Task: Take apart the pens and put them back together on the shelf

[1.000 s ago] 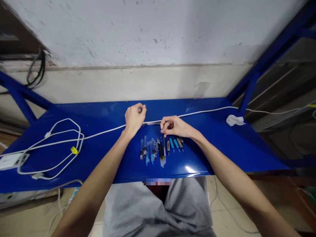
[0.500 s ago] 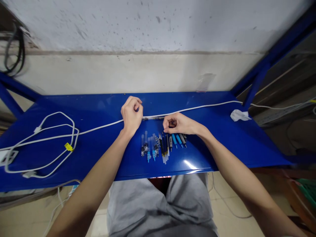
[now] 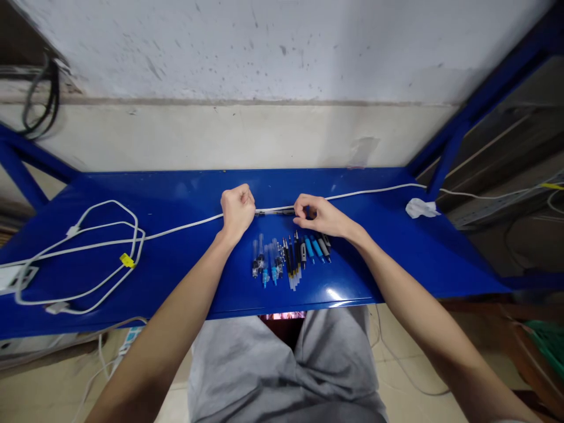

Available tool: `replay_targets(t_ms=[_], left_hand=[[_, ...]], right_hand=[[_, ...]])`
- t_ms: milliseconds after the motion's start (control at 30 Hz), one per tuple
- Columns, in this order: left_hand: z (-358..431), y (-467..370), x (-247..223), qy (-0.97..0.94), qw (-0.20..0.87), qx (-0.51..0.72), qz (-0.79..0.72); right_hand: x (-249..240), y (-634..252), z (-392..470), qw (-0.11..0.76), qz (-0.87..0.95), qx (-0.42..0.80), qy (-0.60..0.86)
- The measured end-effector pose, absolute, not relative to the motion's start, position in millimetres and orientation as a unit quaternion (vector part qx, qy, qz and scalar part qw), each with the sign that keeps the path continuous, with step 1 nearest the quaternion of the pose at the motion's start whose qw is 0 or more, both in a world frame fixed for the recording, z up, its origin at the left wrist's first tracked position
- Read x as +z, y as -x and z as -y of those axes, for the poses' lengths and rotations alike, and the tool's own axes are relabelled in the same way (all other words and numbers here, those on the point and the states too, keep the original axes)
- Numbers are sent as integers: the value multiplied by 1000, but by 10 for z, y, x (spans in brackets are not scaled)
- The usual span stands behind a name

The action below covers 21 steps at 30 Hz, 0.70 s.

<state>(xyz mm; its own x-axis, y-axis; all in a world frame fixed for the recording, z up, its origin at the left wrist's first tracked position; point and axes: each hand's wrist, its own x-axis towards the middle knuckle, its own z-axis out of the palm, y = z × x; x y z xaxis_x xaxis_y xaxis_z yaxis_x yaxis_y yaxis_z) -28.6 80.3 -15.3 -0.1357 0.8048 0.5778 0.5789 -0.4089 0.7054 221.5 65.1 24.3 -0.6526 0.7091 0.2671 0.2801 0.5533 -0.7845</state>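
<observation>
My left hand (image 3: 237,212) is closed into a fist over the white cable (image 3: 194,223); what its fingers hold, if anything, is hidden. My right hand (image 3: 324,215) has its fingers curled towards the thumb, just below the cable, and I cannot make out anything between them. Between the two hands, dark slim pen pieces (image 3: 277,212) lie in a line along the cable. Nearer me are clear pen barrels (image 3: 267,258) with blue or black ends, then thin pen refills (image 3: 291,264). Blue and grey pen sections (image 3: 314,249) lie beneath my right hand.
All this lies on a blue metal shelf (image 3: 176,270) against a pale wall. Looped white cable with a yellow tag (image 3: 127,260) is on the left. A crumpled white tissue (image 3: 422,208) lies at right, by a blue upright (image 3: 445,161).
My left hand has turned into a tighter fist. The right hand has lifted slightly away from the refills, with its fingers curled. The view has shifted a little.
</observation>
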Motion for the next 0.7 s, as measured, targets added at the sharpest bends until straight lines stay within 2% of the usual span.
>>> replay_targets(t_ms=[133,433,700], left_hand=[[-831,302,-194,-639,114,526,-549],[-805,318,-149,-653,117,501,-555],[-767,319,-65,-634,104,498,-583]], right_hand=[[230,-2212,-672,381,784,360,333],[126,-2262,-762,503,650,397,407],[124,-2280,-788,563,550,420,452]])
